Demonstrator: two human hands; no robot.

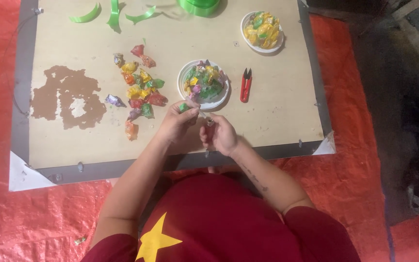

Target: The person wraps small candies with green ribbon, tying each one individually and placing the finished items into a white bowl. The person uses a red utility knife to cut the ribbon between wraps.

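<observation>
Hands meet beside the white candy bowl (pixel 186 73): left hand (pixel 178 121) pinches a green-wrapped sweet (pixel 184 107), right hand (pixel 221 136) grips a small thin stick (pixel 208 121), which looks like fixing sweet to stick, and joining them calls for steady alignment.

You are wearing a dark red short-sleeved shirt (pixel 219 218) bearing a large yellow star (pixel 155 240) on the chest, both forearms are showing bare below the sleeves, and a thin line of small dark tattoo marks (pixel 254 177) is running along your right forearm.
</observation>
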